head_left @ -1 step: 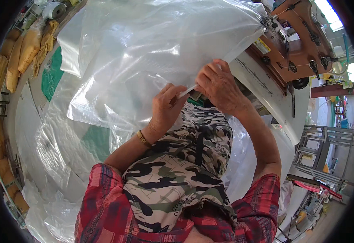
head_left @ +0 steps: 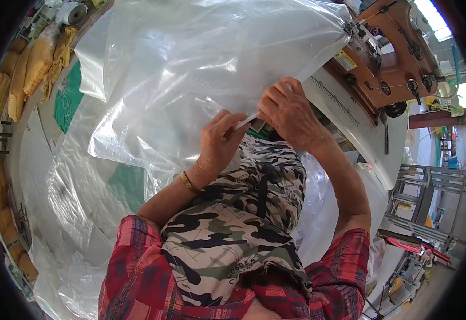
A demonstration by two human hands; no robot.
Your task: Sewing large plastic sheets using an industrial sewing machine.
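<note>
A large translucent plastic sheet [head_left: 190,96] spreads across the work surface in front of me. Its near edge is folded into a narrow white strip, stretched between my two hands above my lap. My left hand [head_left: 219,141] pinches this folded edge with thumb and fingers. A short way to the right, my right hand [head_left: 289,114] grips the same edge with its fingers curled over. The sheet's far right corner reaches the needle area of a brown sewing machine [head_left: 388,50]. Whether the needle is down in the plastic cannot be made out.
The machine's white table [head_left: 350,122] carries a ruler scale, with a dark slim tool [head_left: 386,140] lying on it. More clear plastic [head_left: 73,181] and green sheeting [head_left: 68,98] lie at left. Stacked tan sacks [head_left: 41,64] line the far left. A metal frame [head_left: 428,197] stands right.
</note>
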